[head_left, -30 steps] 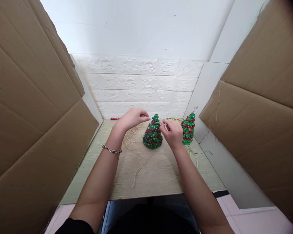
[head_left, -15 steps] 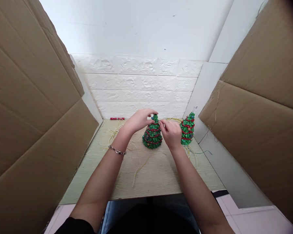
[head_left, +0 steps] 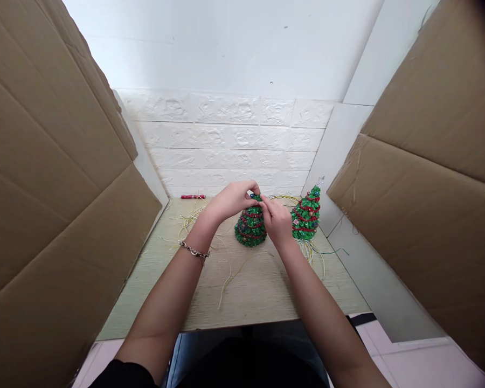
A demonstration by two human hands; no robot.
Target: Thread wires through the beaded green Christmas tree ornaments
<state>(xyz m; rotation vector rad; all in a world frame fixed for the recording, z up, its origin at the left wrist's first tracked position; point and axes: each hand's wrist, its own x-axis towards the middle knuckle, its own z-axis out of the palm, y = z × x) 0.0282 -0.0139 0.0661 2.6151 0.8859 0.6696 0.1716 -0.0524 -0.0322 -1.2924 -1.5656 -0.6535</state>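
A small green beaded tree with red garland (head_left: pixel 249 229) stands near the middle of the wooden table (head_left: pixel 242 291). Both hands meet at its tip. My left hand (head_left: pixel 231 200), with a chain bracelet on the wrist, has its fingers pinched together at the tree's top. My right hand (head_left: pixel 275 220) is closed in a pinch right beside it, touching the top from the right; what it pinches is too small to make out. A second beaded tree (head_left: pixel 306 214) with a clear star on top stands to the right.
Loose yellow and white wires (head_left: pixel 222 258) lie scattered over the table. A red pen (head_left: pixel 193 196) rests at the back by the white brick wall. Tall cardboard panels (head_left: pixel 52 205) close in the left side, and cardboard panels (head_left: pixel 424 215) close in the right.
My left hand moved right from beside the tree to its tip. My right hand shifted left and up to meet it there.
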